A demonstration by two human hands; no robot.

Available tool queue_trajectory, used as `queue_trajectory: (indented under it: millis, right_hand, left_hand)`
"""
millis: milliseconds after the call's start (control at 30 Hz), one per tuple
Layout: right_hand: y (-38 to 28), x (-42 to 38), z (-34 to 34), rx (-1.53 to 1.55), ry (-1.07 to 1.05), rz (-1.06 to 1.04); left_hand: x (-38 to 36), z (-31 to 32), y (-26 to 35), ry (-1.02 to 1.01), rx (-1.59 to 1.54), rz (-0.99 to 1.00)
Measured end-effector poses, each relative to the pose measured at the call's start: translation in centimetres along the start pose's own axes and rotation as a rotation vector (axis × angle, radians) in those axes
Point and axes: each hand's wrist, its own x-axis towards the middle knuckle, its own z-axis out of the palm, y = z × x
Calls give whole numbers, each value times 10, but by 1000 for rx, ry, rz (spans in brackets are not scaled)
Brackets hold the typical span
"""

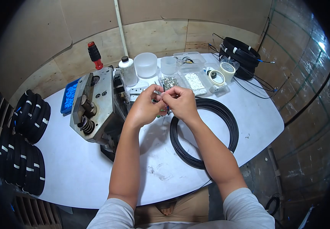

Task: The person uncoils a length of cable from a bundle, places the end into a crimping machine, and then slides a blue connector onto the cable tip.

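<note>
My left hand (pixel 145 107) and my right hand (pixel 182 102) meet above the middle of the table, fingertips pressed together. Whatever they pinch is small and mostly covered by the fingers; a dark bit and a touch of green show beneath them. Under my right wrist lies a coil of black cable (pixel 231 128), flat on the white table. Just beyond my fingers sits a clear box of small metal parts (pixel 170 82). To the left of my left hand stands a heavy metal press machine (pixel 103 103) with a spring at its front.
A white bottle (pixel 127 71), a translucent tub (pixel 146 65), a box of white pieces (pixel 194 84) and tape rolls (pixel 216 78) line the back. A blue tray (pixel 70 97) sits behind the machine. Black cable coils stand at back right (pixel 241 55) and left edge (pixel 31 114). A red-handled screwdriver (pixel 94 55) rises behind.
</note>
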Motion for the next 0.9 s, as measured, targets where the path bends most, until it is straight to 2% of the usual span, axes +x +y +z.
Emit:
queue_trajectory:
  millis: [300,900]
  right_hand:
    - [-2,-2,3,-23,74,-38]
    - [-2,-3,3,-36,32,-16]
  left_hand:
    - [1,-1,-2,-26,-32,0]
    - [2,-2,-2,-10,-22,-1]
